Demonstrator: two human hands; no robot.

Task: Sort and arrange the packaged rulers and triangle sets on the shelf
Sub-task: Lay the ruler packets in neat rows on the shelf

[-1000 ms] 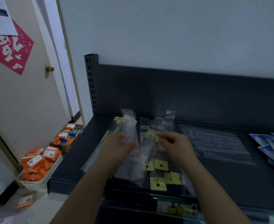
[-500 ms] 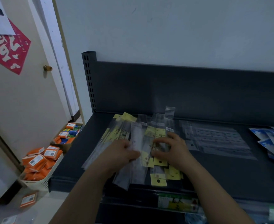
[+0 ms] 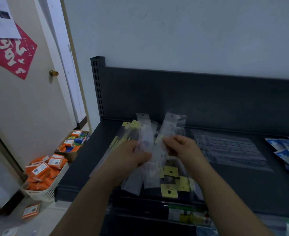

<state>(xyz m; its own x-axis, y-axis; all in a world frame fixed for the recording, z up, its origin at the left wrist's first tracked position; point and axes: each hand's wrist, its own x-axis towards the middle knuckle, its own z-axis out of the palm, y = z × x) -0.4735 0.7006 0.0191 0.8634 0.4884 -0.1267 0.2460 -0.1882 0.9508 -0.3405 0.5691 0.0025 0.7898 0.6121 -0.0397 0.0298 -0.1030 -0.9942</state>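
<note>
Over the shelf (image 3: 82, 169), the left hand (image 3: 128, 160) grips a ruler pack (image 3: 144, 133); the right hand (image 3: 183, 147) pinches another pack (image 3: 171, 126), fingers curled.

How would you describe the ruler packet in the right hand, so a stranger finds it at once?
Start at the dark grey shelf. Over its left part, the right hand pinches a clear ruler packet whose top leans right. Unlike the yellow-tagged packets lying flat below, it is lifted.
</note>
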